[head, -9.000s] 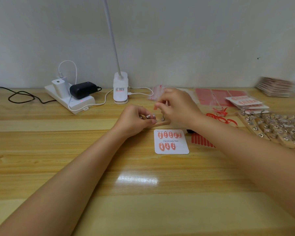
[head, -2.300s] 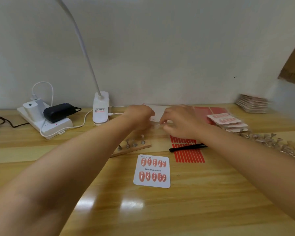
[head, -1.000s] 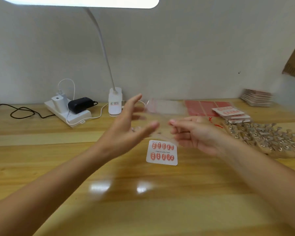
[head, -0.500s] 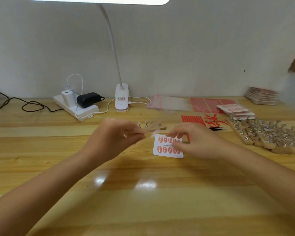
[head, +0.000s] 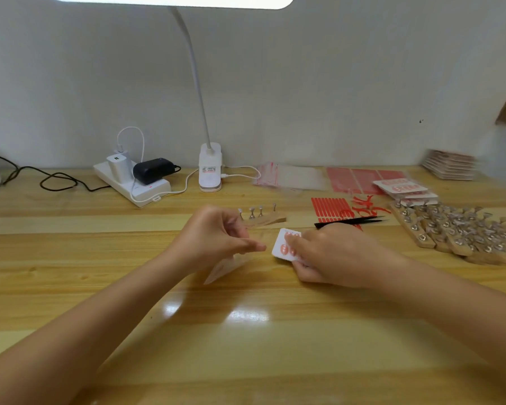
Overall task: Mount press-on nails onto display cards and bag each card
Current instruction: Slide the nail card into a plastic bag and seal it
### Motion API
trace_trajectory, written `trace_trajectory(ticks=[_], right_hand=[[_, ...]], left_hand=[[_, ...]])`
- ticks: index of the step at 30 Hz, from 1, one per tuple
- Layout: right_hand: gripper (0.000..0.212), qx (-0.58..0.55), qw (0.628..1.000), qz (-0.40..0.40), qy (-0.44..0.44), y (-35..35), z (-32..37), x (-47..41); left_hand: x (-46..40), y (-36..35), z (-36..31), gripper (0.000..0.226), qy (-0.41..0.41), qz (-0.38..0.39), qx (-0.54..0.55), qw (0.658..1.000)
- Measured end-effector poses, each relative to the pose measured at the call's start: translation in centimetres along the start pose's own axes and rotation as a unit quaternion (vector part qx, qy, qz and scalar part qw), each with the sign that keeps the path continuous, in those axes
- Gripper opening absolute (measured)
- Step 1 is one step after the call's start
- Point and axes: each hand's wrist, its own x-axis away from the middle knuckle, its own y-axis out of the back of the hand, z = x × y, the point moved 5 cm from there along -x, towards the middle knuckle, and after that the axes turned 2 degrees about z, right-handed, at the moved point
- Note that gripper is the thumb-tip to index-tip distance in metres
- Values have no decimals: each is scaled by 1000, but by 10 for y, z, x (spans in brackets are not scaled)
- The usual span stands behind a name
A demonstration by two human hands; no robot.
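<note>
A person's left hand (head: 216, 238) pinched a clear plastic bag (head: 228, 266) between curled fingers (head: 253, 246) above the wooden tabletop (head: 246, 331), the bag hanging down toward the wood. Just to its right, the right hand (head: 330, 255) gripped a white display card (head: 284, 247) bearing red press-on nails, its fingers curled round the card's near edge. Behind the hands lay a wooden nail stand (head: 263, 219) with metal holders, black tweezers (head: 351, 222), red adhesive strips (head: 329, 209) and a stack of clear bags (head: 292, 179). More nail stands (head: 456, 232) crowded the right side, near a clip-on desk lamp (head: 209, 168) and power strip (head: 132, 182).
</note>
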Motion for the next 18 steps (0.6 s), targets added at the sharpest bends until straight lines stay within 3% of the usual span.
trace_trajectory(ticks=[3,5,7,8,11,12,14,18], right_hand=[[18,-14,998,-55,19,9,-3,7],[14,-107,986,-130,-2,19,-14,14],[16,-214,958,-172,-81,26,-29,19],[16,-300,927,-180,-134,29,-39,21],[12,-573,768,-224,-180,39,-56,31],[11,-598,749,-233,-165,47,-57,33],[13,-620,743,-221,-119,61,-51,31],[16,-604,769,-194,-76,64,-39,20]], left_hand=[[-2,-5,0,33,9,11,13,1000],[-4,-7,0,33,13,19,20,1000],[-5,-9,-3,33,17,32,23,999],[-6,-10,-4,33,19,41,29,999],[-7,-12,-8,29,27,67,49,996],[-7,-13,-9,28,28,77,52,995],[-7,-16,-13,28,28,98,56,993],[-8,-21,-20,33,24,129,62,989]])
